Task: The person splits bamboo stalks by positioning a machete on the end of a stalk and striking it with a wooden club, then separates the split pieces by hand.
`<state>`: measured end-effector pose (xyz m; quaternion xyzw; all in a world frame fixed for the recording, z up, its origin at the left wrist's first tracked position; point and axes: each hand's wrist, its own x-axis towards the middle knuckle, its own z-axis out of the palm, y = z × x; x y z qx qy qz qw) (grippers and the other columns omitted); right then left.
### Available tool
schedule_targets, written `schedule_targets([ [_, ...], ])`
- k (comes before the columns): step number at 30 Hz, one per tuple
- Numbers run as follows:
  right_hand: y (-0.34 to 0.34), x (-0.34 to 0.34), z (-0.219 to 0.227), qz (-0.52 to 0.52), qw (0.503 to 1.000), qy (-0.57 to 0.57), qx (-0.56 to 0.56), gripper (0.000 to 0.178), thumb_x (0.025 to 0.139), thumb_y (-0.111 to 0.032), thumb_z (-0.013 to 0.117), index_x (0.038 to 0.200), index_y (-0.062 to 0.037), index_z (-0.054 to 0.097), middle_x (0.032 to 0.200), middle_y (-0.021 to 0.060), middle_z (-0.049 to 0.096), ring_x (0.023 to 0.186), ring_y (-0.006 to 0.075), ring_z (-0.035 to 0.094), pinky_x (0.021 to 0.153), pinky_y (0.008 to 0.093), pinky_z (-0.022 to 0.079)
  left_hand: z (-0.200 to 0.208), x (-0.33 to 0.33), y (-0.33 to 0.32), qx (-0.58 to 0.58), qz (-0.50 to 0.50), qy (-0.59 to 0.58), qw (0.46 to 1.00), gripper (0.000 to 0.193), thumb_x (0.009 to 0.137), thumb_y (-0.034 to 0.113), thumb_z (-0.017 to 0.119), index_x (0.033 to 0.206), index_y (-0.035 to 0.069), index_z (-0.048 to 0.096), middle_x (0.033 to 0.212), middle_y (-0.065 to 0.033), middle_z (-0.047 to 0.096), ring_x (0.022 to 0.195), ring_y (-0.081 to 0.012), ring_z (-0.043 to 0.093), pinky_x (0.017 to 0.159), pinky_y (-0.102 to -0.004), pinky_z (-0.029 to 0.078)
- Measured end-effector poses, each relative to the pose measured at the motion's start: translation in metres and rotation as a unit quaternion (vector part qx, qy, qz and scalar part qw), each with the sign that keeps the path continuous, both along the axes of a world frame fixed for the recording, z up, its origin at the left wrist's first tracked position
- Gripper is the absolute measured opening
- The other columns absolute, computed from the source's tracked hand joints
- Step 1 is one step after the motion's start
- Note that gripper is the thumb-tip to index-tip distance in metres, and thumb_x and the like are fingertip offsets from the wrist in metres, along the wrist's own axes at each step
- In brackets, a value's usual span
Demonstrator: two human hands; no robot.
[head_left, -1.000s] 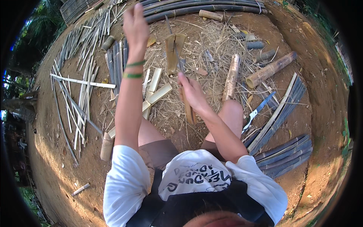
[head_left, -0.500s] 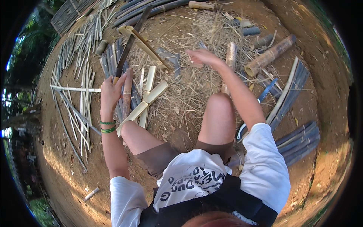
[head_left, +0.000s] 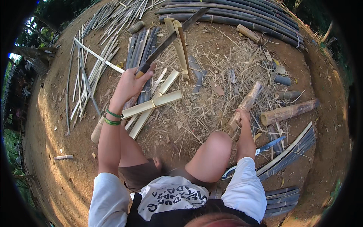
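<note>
— Where's the blade? 
— The left hand (head_left: 130,84) is clamped on the handle of a long machete (head_left: 170,39), raised over the split bamboo slats (head_left: 151,108). 
— And the other? 
— The right hand (head_left: 242,115) is wrapped round the near end of a short bamboo log (head_left: 245,104) lying in the straw. 
— Heavy? 
— Stiff and solid, I'd judge; best gripped low, clear of the blade.

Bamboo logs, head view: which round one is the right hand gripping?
The short pale log standing tilted in the straw beside the knee, with the right hand around its lower end. The thicker log to its right lies flat, untouched.
</note>
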<state>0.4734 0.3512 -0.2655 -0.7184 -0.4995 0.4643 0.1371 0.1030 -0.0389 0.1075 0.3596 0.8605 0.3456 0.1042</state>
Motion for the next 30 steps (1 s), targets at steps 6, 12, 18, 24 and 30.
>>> schedule_targets([
  [6, -0.026, -0.009, 0.132, 0.104, 0.986, 0.123, 0.047, 0.057, 0.07, -0.021, 0.09, 0.113, 0.0079, 0.067, 0.098, 0.0164, 0.073, 0.077, 0.0213, 0.069, 0.072, 0.0366, 0.056, -0.003, -0.001, 0.015, 0.01, 0.002, 0.038, 0.999, 0.056, 0.095, 0.046, 0.073, 0.076, -0.005, 0.061, 0.054, -0.0093, 0.055, 0.05, -0.0156, 0.056, 0.052, -0.0378, 0.046],
  [12, -0.044, -0.044, 0.334, 0.243, 0.864, 0.096, 0.431, 0.088, 0.07, -0.032, 0.091, 0.14, 0.0045, 0.052, 0.119, 0.0213, 0.072, 0.105, 0.0332, 0.071, 0.098, 0.0428, 0.054, 0.009, 0.013, 0.042, 0.005, -0.015, 0.059, 0.998, 0.052, 0.093, 0.045, 0.075, 0.082, -0.006, 0.067, 0.061, -0.0188, 0.063, 0.059, -0.031, 0.065, 0.061, -0.0443, 0.051],
  [18, -0.065, -0.111, 0.442, 0.286, 0.744, 0.131, 0.589, 0.101, 0.07, -0.038, 0.088, 0.15, -0.0006, 0.039, 0.121, 0.027, 0.07, 0.116, 0.038, 0.069, 0.103, 0.0464, 0.053, 0.006, 0.011, 0.052, 0.009, -0.026, 0.046, 0.999, 0.054, 0.092, 0.045, 0.075, 0.082, -0.007, 0.066, 0.066, -0.0199, 0.063, 0.063, -0.0298, 0.06, 0.063, -0.0445, 0.05],
  [24, -0.057, -0.147, 0.345, 0.456, 0.784, -0.129, 0.401, 0.108, 0.062, -0.038, 0.088, 0.153, -0.0028, 0.042, 0.13, 0.0257, 0.067, 0.12, 0.0383, 0.066, 0.106, 0.0437, 0.05, -0.087, -0.018, 0.062, -0.052, -0.057, 0.112, 0.991, 0.055, 0.091, 0.049, 0.074, 0.093, -0.006, 0.073, 0.087, -0.0279, 0.073, 0.085, -0.0452, 0.073, 0.078, -0.0523, 0.058],
  [30, -0.075, -0.142, 0.374, 0.359, 0.821, 0.03, 0.443, 0.102, 0.063, -0.033, 0.089, 0.15, -0.0006, 0.047, 0.131, 0.0245, 0.067, 0.117, 0.0348, 0.068, 0.104, 0.0403, 0.051, -0.096, -0.014, 0.077, -0.034, -0.025, 0.069, 0.997, 0.054, 0.091, 0.046, 0.073, 0.099, -0.007, 0.073, 0.091, -0.0324, 0.072, 0.094, -0.0479, 0.071, 0.086, -0.0521, 0.055],
])
